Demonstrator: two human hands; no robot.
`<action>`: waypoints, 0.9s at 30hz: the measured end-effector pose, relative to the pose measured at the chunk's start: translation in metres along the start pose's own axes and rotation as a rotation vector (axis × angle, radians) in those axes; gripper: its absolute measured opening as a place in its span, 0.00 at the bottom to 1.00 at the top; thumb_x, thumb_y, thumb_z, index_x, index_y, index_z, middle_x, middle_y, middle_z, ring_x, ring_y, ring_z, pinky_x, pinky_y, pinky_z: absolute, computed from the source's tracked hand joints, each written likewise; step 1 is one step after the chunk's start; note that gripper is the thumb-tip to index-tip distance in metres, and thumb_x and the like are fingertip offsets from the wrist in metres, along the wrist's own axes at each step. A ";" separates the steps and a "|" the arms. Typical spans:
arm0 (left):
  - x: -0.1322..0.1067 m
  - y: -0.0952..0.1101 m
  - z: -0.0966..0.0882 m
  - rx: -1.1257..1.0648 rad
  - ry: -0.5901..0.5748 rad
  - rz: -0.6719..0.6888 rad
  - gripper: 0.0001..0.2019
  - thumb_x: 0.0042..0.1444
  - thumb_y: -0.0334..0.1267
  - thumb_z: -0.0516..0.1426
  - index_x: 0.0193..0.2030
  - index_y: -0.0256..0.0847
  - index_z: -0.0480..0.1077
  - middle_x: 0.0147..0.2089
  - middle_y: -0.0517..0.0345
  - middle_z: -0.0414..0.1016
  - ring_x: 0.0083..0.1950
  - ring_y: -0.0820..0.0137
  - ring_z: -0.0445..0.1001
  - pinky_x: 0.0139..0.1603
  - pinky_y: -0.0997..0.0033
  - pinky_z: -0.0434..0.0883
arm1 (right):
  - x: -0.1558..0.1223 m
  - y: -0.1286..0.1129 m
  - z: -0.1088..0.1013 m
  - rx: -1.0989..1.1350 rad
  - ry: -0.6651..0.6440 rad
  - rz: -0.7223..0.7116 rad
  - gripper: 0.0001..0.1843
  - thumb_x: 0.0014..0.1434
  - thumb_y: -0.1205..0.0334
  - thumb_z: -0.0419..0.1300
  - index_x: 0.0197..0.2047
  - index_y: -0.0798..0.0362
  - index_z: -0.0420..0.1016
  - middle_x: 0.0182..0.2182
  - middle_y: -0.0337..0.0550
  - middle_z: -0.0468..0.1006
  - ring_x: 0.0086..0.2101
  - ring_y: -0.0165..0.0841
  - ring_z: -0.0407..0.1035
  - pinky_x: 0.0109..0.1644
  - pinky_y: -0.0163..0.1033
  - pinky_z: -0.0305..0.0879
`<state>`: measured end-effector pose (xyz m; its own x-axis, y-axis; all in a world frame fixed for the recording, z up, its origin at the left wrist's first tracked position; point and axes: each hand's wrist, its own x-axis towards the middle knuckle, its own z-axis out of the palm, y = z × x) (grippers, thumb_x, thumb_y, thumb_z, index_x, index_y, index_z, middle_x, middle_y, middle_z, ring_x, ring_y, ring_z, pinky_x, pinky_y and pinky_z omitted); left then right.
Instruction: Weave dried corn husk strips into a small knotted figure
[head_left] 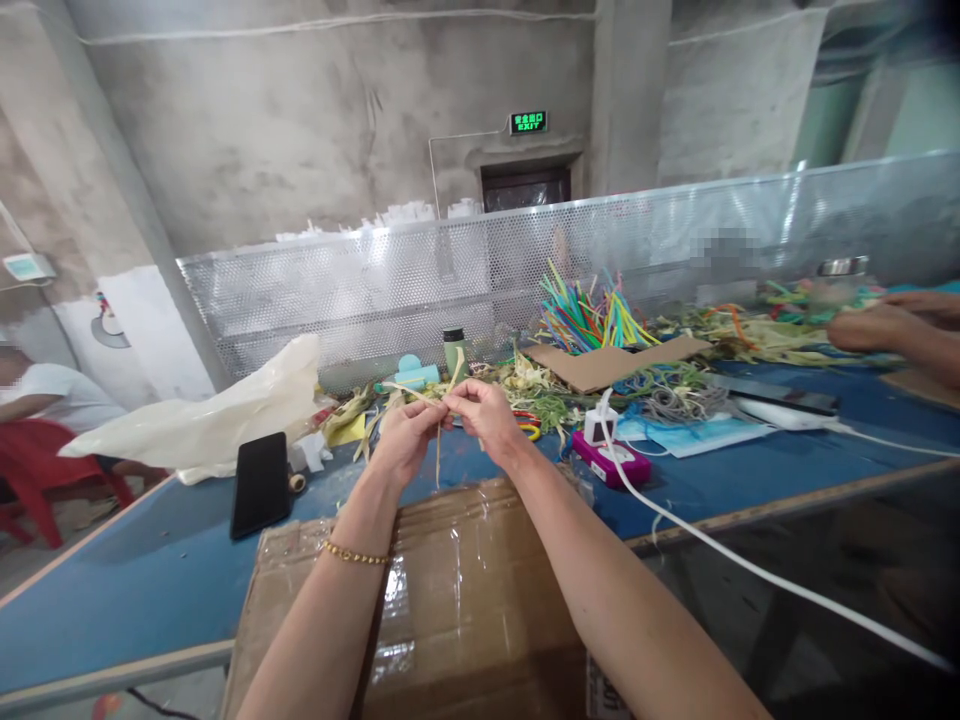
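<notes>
My left hand [405,432] and my right hand [484,412] meet above the blue table [150,570], both pinched on thin pale yellow strips [441,400]. One strip hangs down between my hands, others stick up and to the left. A gold bracelet [354,553] circles my left wrist. A taped cardboard box [450,600] lies under my forearms at the table's near edge.
A black phone [259,484] and a white plastic bag [217,415] lie left. A pink power bank [611,460] with a white cable [750,570], coloured strips [589,315], a cardboard sheet [611,362] sit right. A perforated metal screen [525,270] backs the table. Another person's hands [892,325] work far right; a person sits far left.
</notes>
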<state>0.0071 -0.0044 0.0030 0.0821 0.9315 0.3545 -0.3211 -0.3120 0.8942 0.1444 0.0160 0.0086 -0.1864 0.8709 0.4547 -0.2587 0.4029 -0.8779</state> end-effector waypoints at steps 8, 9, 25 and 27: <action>0.003 -0.004 0.003 -0.053 0.010 -0.018 0.09 0.40 0.36 0.69 0.25 0.33 0.77 0.24 0.56 0.75 0.26 0.74 0.69 0.32 0.71 0.63 | 0.004 0.005 0.001 -0.067 0.098 -0.053 0.11 0.42 0.56 0.66 0.23 0.52 0.68 0.15 0.32 0.66 0.18 0.26 0.57 0.21 0.33 0.51; 0.004 -0.004 0.003 -0.053 0.007 -0.018 0.09 0.40 0.36 0.69 0.25 0.33 0.77 0.24 0.56 0.75 0.26 0.74 0.69 0.31 0.71 0.63 | 0.004 0.004 0.001 -0.071 0.099 -0.054 0.11 0.42 0.57 0.65 0.23 0.52 0.68 0.15 0.31 0.66 0.17 0.25 0.56 0.21 0.33 0.51; 0.000 -0.002 -0.001 -0.045 0.013 0.025 0.13 0.35 0.35 0.73 0.26 0.33 0.77 0.25 0.58 0.74 0.27 0.75 0.69 0.32 0.73 0.63 | 0.005 0.007 -0.002 -0.108 0.105 -0.078 0.14 0.47 0.52 0.65 0.27 0.51 0.68 0.16 0.30 0.65 0.16 0.25 0.55 0.21 0.34 0.52; 0.001 -0.002 -0.001 -0.001 0.040 0.051 0.12 0.35 0.35 0.73 0.25 0.34 0.77 0.24 0.58 0.74 0.27 0.75 0.68 0.32 0.73 0.62 | 0.006 0.008 -0.004 -0.246 0.114 -0.095 0.12 0.50 0.53 0.64 0.26 0.51 0.69 0.17 0.33 0.67 0.18 0.27 0.59 0.24 0.35 0.56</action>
<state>0.0068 -0.0025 0.0008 0.0275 0.9212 0.3882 -0.3252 -0.3590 0.8749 0.1449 0.0253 0.0039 -0.0606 0.8463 0.5292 -0.0297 0.5285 -0.8484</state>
